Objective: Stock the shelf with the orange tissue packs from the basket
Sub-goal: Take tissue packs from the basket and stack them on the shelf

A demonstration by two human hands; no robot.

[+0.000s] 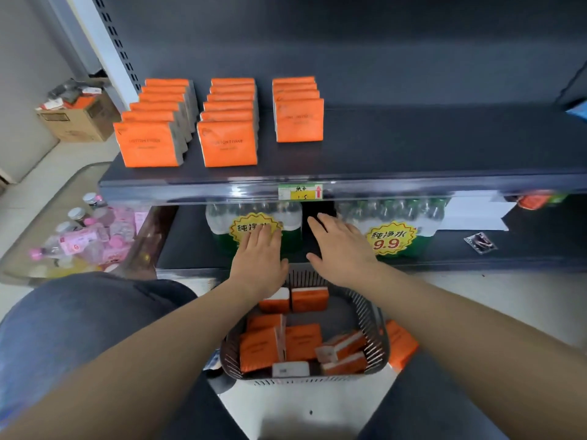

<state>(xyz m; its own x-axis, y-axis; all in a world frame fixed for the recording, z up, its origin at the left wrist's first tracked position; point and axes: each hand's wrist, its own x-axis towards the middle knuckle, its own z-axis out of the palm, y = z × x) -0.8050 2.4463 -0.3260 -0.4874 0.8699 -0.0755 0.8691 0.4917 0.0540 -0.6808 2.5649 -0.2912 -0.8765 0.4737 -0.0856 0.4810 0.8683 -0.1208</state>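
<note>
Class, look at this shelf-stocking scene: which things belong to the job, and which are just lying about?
Job: orange tissue packs, basket, shelf, left hand, right hand.

Lying about: cardboard box, pink-capped bottles, water bottle packs, price tag.

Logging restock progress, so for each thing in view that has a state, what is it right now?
Left hand: open, flat, empty.
Right hand: open, empty.
Basket: upright on floor, partly filled with jumbled orange packs.
Left row: six packs upright.
Middle row: six upright.
Right row: four upright, set farther back.
Loose pack: outside basket, on the right.
Cardboard box: open.
</note>
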